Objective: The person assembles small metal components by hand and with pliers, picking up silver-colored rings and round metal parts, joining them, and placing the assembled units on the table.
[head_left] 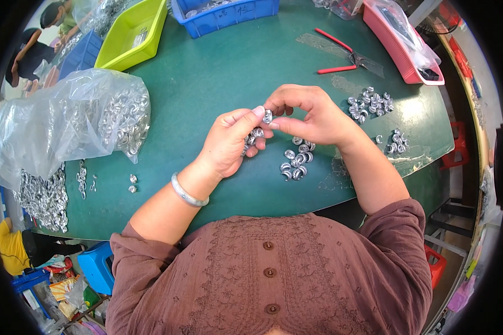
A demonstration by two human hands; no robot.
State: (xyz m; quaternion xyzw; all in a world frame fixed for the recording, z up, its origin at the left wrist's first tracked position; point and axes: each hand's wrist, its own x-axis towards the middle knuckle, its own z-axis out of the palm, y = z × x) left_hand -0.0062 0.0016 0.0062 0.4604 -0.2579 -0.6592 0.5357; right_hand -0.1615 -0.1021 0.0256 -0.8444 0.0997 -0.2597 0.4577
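At the green table's near side, two hands met on one small silver piece

Over the green table, the left hand was curled well in, its fingers closed round a handful of metal pieces with the thumb reaching up to the work. The right hand faced it, thumb and forefinger nearly together on a single silver piece, the other fingers loosely bent. That piece sat right between the two sets of fingertips, in front of the chest; whether it was joined to another was too small to tell.

The step looked like fine fingertip handling, best done with the left thumb steadying the piece while the right pinch turned it. A light grip on the spare handful would likely keep pieces from slipping out. Working above the loose cluster just below the right hand seemed sensible, since a dropped piece would land among its like. The red-handled pliers lay well apart, in neither hand.

As for writing, dark hand-drawn characters marked the side of the blue tray at the far edge. No label or lettering could be made out on the silver pieces themselves.
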